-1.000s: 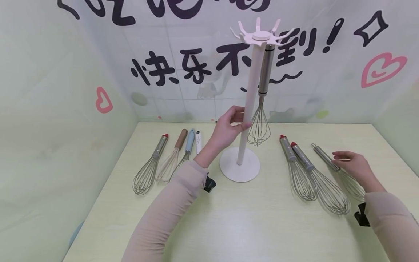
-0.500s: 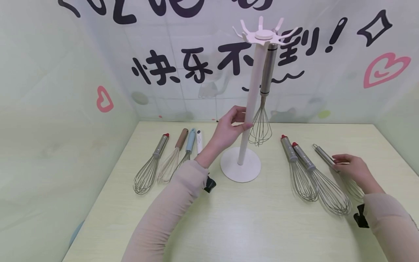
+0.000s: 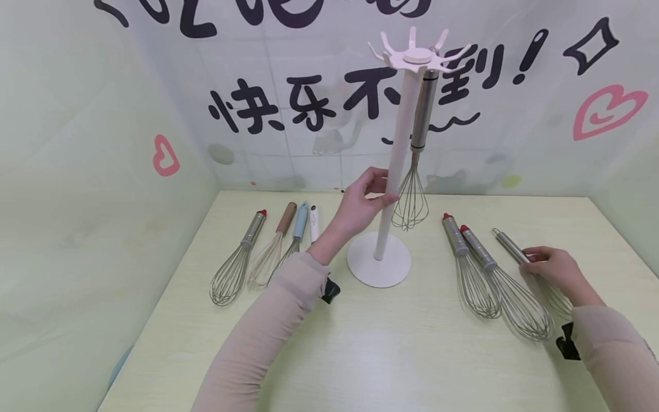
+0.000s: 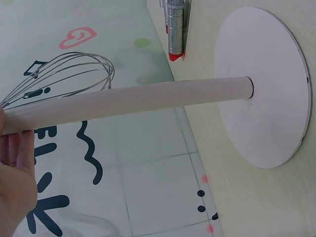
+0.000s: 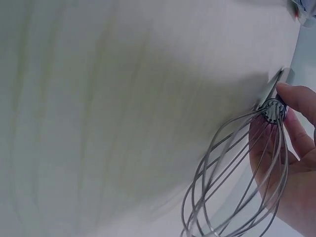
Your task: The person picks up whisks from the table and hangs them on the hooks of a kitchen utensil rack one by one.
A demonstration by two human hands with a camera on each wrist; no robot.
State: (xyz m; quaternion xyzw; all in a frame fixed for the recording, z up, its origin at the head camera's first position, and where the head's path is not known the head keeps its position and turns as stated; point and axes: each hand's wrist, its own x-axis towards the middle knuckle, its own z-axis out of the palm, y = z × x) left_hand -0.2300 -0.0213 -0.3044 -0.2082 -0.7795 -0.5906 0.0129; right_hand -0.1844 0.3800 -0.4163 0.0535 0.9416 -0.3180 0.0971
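Observation:
My left hand [image 3: 359,201] grips the white pole of an upright stand [image 3: 403,131], thumb in front and fingers behind. The stand has a round base and a ring of hooks on top. One steel whisk [image 3: 424,114] hangs from a hook on its right side. In the left wrist view the pole [image 4: 148,96] runs from my fingers to the base. On the right, my right hand [image 3: 557,270] pinches the handle of a thin steel whisk [image 3: 508,245] lying on the table. Its wire loops [image 5: 237,173] show in the right wrist view, with the handle partly hidden by my fingers.
Two larger whisks with red tips [image 3: 465,269] lie just left of my right hand. Left of the stand lie another red-tipped whisk [image 3: 239,257], a brown-handled whisk [image 3: 285,220], a blue-handled whisk [image 3: 300,222] and a white handle [image 3: 314,223], partly behind my left arm.
My right hand has lowered slightly and moved left onto the thin whisk's handle, and its fingers have closed there. The left hand stays on the pole. The whole view has shifted a little.

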